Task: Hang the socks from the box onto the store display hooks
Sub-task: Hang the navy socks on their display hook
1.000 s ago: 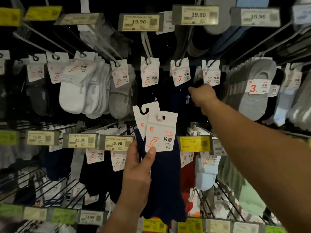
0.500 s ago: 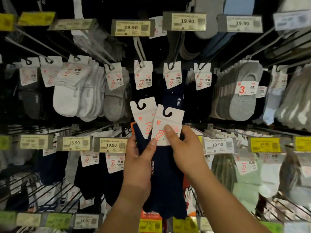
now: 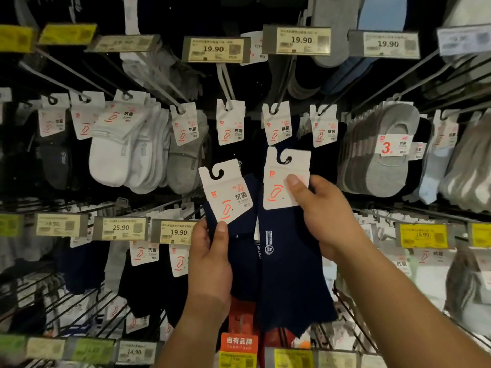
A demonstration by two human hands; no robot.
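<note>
Two packs of navy socks with white hanger cards are held up in front of the display wall. My left hand (image 3: 211,264) grips the left sock pack (image 3: 243,264) below its tilted card, thumb on the card's lower edge. My right hand (image 3: 322,216) pinches the right sock pack (image 3: 288,277) by its card, thumb on the front. The two packs are now apart. Just above them, display hooks (image 3: 282,83) carry dark socks with the same white cards.
White socks (image 3: 114,158) and grey socks (image 3: 186,166) hang at the left, grey low-cut socks (image 3: 388,163) at the right. Price tags (image 3: 215,49) marked 19.90 stick out on long rods above. A lower row of hooks and tags (image 3: 121,228) runs behind my hands.
My right hand came back from the hooks, took hold of the front pack's card and pulled that pack to the right, away from the one in my left hand.
</note>
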